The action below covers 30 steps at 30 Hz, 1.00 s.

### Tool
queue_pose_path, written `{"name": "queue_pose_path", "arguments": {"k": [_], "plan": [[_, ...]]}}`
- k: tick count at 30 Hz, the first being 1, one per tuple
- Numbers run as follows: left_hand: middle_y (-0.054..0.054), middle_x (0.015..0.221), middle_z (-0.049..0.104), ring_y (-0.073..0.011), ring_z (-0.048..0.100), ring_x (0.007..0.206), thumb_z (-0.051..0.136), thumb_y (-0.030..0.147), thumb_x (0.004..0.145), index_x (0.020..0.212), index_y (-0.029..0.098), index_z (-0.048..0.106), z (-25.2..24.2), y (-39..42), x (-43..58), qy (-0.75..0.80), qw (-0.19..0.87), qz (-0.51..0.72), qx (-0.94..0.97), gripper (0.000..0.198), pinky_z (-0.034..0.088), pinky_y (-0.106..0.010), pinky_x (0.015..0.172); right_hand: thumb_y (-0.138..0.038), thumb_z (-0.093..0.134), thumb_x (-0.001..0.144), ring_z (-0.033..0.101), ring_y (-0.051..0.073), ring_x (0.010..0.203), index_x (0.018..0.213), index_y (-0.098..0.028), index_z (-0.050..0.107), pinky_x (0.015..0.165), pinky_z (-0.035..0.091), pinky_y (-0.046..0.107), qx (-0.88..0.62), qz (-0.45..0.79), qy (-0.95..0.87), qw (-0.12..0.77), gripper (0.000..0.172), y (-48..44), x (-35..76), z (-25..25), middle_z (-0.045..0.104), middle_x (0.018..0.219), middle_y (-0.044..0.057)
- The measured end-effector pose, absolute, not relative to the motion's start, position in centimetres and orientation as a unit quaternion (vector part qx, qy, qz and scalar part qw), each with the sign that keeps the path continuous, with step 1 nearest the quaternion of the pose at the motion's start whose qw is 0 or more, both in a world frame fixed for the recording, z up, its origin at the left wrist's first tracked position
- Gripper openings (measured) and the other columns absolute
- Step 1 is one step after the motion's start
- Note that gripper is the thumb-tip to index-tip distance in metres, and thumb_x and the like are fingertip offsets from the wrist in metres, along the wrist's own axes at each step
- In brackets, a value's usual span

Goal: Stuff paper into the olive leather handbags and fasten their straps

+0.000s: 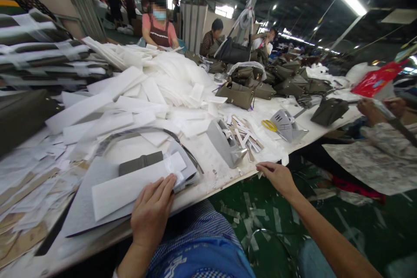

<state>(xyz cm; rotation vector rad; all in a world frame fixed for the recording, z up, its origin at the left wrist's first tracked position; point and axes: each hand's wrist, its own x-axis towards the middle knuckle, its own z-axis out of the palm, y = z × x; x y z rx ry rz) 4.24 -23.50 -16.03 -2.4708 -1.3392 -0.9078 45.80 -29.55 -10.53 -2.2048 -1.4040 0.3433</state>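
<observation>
My left hand [152, 206] lies flat, fingers stretched out, on a white foam strip [130, 186]. Under that strip is a flat handbag [84, 200] covered in pale sheeting, its wrapped handle [130, 132] arching toward the back. A dark olive panel [140, 163] shows beside the strip. Beyond the front table edge, my right hand [276, 177] is closed in a pinch, with a small pale scrap that looks like tape [259, 174] at its fingertips. Just left of that hand stands a grey tape dispenser [224, 143].
White foam pieces [169, 74] are heaped behind the bag; paper tags [32, 182] lie left. Yellow-handled scissors [269, 125] sit by a second dispenser [283, 126]. Olive handbags [237, 93] crowd the back. A co-worker's hands [374, 110] are at far right; tape scraps litter the floor.
</observation>
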Motion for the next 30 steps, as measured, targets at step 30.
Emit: {"name": "queue_pose_path", "arguments": {"k": [30], "plan": [[-0.002,0.130,0.065,-0.0230,0.060,0.115,0.058,0.019,0.093,0.128,0.020,0.060,-16.1,-24.1,5.1,-0.493,0.041,-0.318,-0.809,0.035,0.042,-0.042,0.104,-0.044,0.070,0.084,0.060,0.013,0.066,0.073,-0.020,0.068,0.055,0.028,0.025,-0.157,0.158,-0.969,-0.109,0.026,-10.1,22.4,-2.5,0.068,0.071,-0.002]]}}
